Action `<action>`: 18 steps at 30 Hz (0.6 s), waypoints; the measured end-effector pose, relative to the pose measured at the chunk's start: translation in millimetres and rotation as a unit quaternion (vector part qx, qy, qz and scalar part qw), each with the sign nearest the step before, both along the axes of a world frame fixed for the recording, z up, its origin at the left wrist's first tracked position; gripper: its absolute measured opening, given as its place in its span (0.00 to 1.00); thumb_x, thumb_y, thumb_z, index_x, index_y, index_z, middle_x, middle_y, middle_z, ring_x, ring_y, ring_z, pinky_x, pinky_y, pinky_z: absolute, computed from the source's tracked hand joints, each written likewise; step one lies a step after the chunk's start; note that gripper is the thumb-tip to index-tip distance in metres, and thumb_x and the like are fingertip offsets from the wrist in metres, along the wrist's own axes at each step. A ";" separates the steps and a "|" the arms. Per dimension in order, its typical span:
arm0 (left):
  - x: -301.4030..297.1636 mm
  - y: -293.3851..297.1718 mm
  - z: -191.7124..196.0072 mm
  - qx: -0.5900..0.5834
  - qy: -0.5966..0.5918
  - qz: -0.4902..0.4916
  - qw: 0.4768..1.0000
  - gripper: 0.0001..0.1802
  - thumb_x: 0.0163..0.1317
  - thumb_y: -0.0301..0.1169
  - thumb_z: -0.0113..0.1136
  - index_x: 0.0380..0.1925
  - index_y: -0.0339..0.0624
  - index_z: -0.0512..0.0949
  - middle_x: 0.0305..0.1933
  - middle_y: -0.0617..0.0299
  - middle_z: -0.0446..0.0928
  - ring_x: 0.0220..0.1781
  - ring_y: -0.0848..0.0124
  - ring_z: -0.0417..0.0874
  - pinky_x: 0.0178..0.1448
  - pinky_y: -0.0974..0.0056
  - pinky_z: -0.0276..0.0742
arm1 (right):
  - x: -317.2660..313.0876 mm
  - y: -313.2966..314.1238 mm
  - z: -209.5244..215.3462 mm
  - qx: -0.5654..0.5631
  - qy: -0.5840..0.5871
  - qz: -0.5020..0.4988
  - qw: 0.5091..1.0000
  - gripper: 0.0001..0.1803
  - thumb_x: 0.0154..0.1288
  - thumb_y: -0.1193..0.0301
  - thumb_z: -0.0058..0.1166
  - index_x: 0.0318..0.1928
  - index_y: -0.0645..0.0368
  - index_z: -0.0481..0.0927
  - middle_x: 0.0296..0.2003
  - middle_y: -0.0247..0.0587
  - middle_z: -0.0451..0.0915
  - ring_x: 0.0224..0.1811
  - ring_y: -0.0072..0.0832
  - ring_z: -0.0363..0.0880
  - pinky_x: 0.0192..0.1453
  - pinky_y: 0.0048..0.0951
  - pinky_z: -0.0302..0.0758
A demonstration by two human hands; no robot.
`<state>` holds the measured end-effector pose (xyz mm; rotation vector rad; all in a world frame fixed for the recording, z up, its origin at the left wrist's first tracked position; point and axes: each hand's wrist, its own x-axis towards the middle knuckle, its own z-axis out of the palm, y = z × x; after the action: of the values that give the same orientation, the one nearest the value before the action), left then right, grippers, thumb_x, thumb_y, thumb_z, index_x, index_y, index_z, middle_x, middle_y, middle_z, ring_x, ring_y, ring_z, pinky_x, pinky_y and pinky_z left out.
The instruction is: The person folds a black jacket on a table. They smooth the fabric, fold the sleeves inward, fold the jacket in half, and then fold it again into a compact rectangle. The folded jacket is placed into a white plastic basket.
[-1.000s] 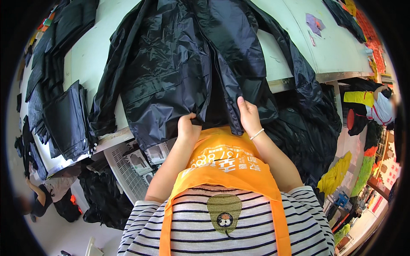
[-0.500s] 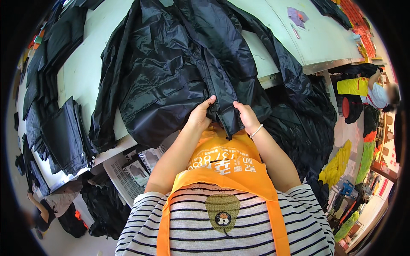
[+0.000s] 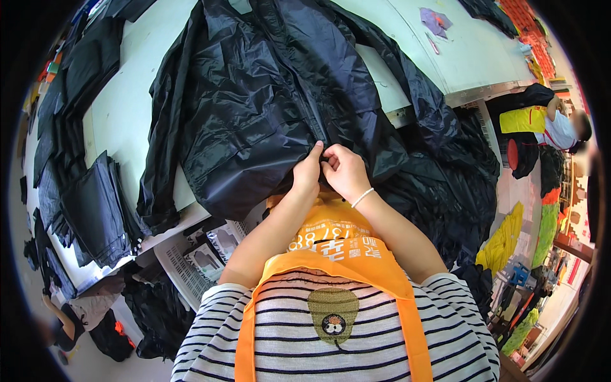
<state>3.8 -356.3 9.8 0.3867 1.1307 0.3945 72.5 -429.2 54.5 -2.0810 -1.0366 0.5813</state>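
Both hands, left (image 3: 310,170) and right (image 3: 344,170), pinched the jacket's (image 3: 267,108) hem; the jacket spread toward 12 o'clock over the table (image 3: 121,108).

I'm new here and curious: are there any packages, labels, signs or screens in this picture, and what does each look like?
Printed apron: on the person's chest, orange with white lettering.
Round badge: on the striped shirt, small, dark circle on an olive patch.
Purple scraps: far right of the pale table, possibly labels.
No screens or packages visible.
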 end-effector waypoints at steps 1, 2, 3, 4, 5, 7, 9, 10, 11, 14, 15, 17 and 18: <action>-0.6 0.2 1.5 0.005 0.001 0.000 1.000 0.17 0.59 0.38 0.64 0.35 0.32 0.78 0.40 0.57 0.77 0.40 0.71 0.76 0.45 0.66 0.72 | 1.5 -0.9 -6.6 0.013 0.048 -0.016 0.999 0.09 0.52 0.76 0.59 0.36 0.63 0.77 0.26 0.39 0.79 0.23 0.30 0.78 0.30 0.29 0.75; -1.5 0.4 3.4 0.010 0.002 0.000 1.000 0.17 0.59 0.38 0.64 0.35 0.31 0.78 0.40 0.57 0.77 0.41 0.70 0.76 0.46 0.65 0.72 | 3.6 -2.8 -15.3 0.026 0.095 -0.031 0.995 0.09 0.53 0.76 0.59 0.36 0.63 0.77 0.25 0.39 0.79 0.23 0.28 0.78 0.29 0.28 0.75; -2.8 0.0 5.5 0.014 0.004 0.003 1.000 0.18 0.59 0.38 0.64 0.36 0.31 0.78 0.41 0.56 0.77 0.41 0.69 0.77 0.46 0.65 0.72 | 5.3 -4.0 -19.0 0.037 0.143 -0.044 0.988 0.08 0.54 0.76 0.58 0.36 0.63 0.77 0.25 0.38 0.80 0.22 0.25 0.78 0.28 0.27 0.74; -4.0 0.2 5.3 0.017 0.004 -0.009 1.000 0.20 0.58 0.40 0.65 0.37 0.30 0.78 0.42 0.56 0.77 0.43 0.69 0.76 0.48 0.67 0.72 | 7.6 -5.3 -21.2 -0.001 0.220 -0.062 0.974 0.07 0.56 0.74 0.58 0.34 0.64 0.77 0.28 0.39 0.81 0.23 0.21 0.79 0.30 0.23 0.76; -4.8 0.2 7.1 0.023 0.024 -0.033 0.999 0.21 0.57 0.41 0.66 0.37 0.30 0.78 0.42 0.56 0.78 0.43 0.70 0.76 0.48 0.67 0.71 | 9.7 -6.6 -22.0 -0.010 0.301 -0.098 0.949 0.07 0.57 0.73 0.59 0.33 0.64 0.77 0.27 0.39 0.81 0.24 0.22 0.79 0.30 0.23 0.76; -6.5 2.6 16.4 0.039 0.067 -0.080 0.994 0.22 0.56 0.42 0.67 0.37 0.30 0.79 0.41 0.56 0.78 0.43 0.70 0.76 0.49 0.68 0.71 | 10.4 -2.9 -12.8 -0.028 0.456 -0.166 0.874 0.07 0.58 0.71 0.59 0.32 0.63 0.78 0.27 0.38 0.80 0.24 0.24 0.80 0.29 0.23 0.77; -7.7 0.2 18.7 0.064 0.071 -0.088 0.992 0.26 0.55 0.46 0.67 0.37 0.29 0.79 0.41 0.56 0.78 0.42 0.71 0.75 0.48 0.68 0.70 | 9.5 -2.9 -10.5 -0.030 0.473 -0.184 0.861 0.10 0.60 0.68 0.60 0.33 0.62 0.78 0.26 0.39 0.80 0.23 0.24 0.79 0.29 0.21 0.78; -7.7 1.1 23.1 0.069 0.082 -0.105 0.989 0.26 0.55 0.46 0.66 0.37 0.29 0.79 0.41 0.56 0.78 0.42 0.71 0.75 0.48 0.68 0.70 | 8.5 -4.6 -12.7 -0.028 0.474 -0.188 0.859 0.10 0.60 0.67 0.60 0.33 0.62 0.78 0.26 0.39 0.80 0.23 0.24 0.79 0.29 0.21 0.78; -8.0 1.7 25.3 0.073 0.094 -0.123 0.985 0.27 0.55 0.47 0.66 0.37 0.29 0.79 0.41 0.56 0.78 0.42 0.72 0.75 0.48 0.68 0.70 | 7.7 -5.6 -13.8 -0.027 0.476 -0.193 0.858 0.11 0.61 0.66 0.60 0.34 0.62 0.78 0.26 0.38 0.80 0.23 0.23 0.79 0.29 0.21 0.77; -11.5 4.4 19.7 0.059 0.093 -0.158 0.981 0.25 0.55 0.48 0.66 0.35 0.31 0.80 0.39 0.58 0.78 0.39 0.74 0.74 0.46 0.69 0.70 | -0.8 -2.7 -10.9 0.015 0.440 -0.186 0.878 0.09 0.59 0.71 0.62 0.32 0.62 0.77 0.26 0.36 0.80 0.23 0.20 0.78 0.28 0.20 0.76; -11.9 4.9 19.8 0.048 0.087 -0.159 0.982 0.24 0.55 0.47 0.66 0.34 0.32 0.80 0.39 0.58 0.78 0.39 0.74 0.74 0.45 0.69 0.70 | -3.0 -2.1 -10.7 0.038 0.419 -0.176 0.890 0.08 0.58 0.72 0.62 0.32 0.62 0.76 0.25 0.36 0.79 0.23 0.20 0.77 0.28 0.20 0.75; -12.7 2.4 15.1 0.055 0.013 -0.140 0.989 0.22 0.58 0.48 0.63 0.24 0.38 0.78 0.28 0.64 0.77 0.31 0.76 0.73 0.38 0.69 0.68 | -3.6 -1.6 -18.7 0.039 0.350 -0.131 0.927 0.06 0.57 0.77 0.61 0.31 0.62 0.75 0.24 0.34 0.78 0.22 0.18 0.75 0.27 0.19 0.74; -13.3 1.1 11.4 0.058 -0.024 -0.129 0.990 0.22 0.59 0.49 0.61 0.19 0.41 0.78 0.23 0.67 0.76 0.27 0.77 0.72 0.35 0.70 0.67 | -3.5 -0.5 -22.1 0.034 0.316 -0.116 0.941 0.06 0.57 0.77 0.61 0.31 0.62 0.75 0.24 0.34 0.78 0.21 0.17 0.75 0.27 0.19 0.74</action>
<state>-9.5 -355.1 21.2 0.6155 0.9980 0.2403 69.0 -429.7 32.4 -1.7333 -0.4250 0.9867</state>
